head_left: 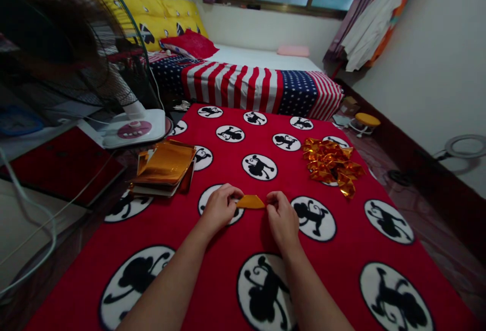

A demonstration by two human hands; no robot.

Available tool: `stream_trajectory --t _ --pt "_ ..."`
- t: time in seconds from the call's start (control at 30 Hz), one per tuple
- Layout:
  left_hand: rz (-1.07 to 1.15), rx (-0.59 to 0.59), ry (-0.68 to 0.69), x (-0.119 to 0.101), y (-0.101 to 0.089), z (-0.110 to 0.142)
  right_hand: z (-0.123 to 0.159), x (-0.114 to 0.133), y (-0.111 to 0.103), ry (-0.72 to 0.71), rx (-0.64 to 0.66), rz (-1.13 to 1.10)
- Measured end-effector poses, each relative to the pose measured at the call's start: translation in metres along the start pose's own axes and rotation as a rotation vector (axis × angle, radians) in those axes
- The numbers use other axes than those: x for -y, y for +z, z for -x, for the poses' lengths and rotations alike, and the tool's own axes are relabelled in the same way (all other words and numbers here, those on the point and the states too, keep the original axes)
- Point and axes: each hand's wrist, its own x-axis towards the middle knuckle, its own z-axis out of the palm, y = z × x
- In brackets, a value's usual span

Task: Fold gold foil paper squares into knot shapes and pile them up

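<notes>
A small folded piece of gold foil paper (250,201) lies between my two hands, low over the red cloth (243,240). My left hand (222,204) pinches its left end between thumb and fingers. At the right corner of the paper, my right hand (281,214) has its thumb and fingertips closed on the tip. To the left, a stack of gold foil sheets (167,164) rests on the cloth. A heap of folded gold foil pieces (330,163) sits on the right side.
A fan (131,123) stands at the left, near a dark red board (61,164) and a white cable (49,214). Beyond the cloth is a bed with a striped and starred cover (243,85). A yellow-topped stool (366,120) is by the right wall.
</notes>
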Motion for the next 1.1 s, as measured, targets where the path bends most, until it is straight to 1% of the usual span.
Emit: stream_trajectory --t 0.13,0.27,0.37,0.5,0.57,0.67,0.73,0.77,0.9,1.1 --pt "-0.012 -0.068 -0.049 -0.003 0.003 -0.003 0.001 0.006 0.002 -0.011 -0.039 0.029" --pt "-0.156 -0.138 -0.088 -0.011 0.011 -0.002 -0.001 0.011 0.007 -0.016 -0.079 0.118" --pt "-0.212 -0.153 -0.095 -0.014 0.014 -0.001 -0.002 0.011 0.008 -0.025 -0.09 0.15" --pt "-0.178 -0.103 -0.07 -0.015 0.008 0.002 -0.003 0.007 0.002 -0.035 -0.039 0.074" --pt "-0.156 -0.045 -0.03 -0.015 0.002 0.003 -0.003 0.002 -0.003 -0.047 0.029 0.013" --pt "-0.152 0.036 0.022 -0.015 -0.003 0.005 -0.007 -0.006 -0.012 -0.089 0.176 -0.062" --pt "-0.148 0.054 0.034 -0.014 -0.004 0.006 -0.01 -0.01 -0.015 -0.099 0.248 -0.1" --pt "-0.142 0.054 0.037 -0.013 -0.004 0.006 -0.011 -0.012 -0.015 -0.094 0.262 -0.113" --pt "-0.132 0.048 0.052 -0.011 -0.001 0.007 -0.013 -0.016 -0.011 -0.102 0.221 -0.1" --pt "-0.201 0.021 0.044 -0.013 0.003 0.006 -0.012 -0.012 -0.011 -0.124 0.181 -0.061"
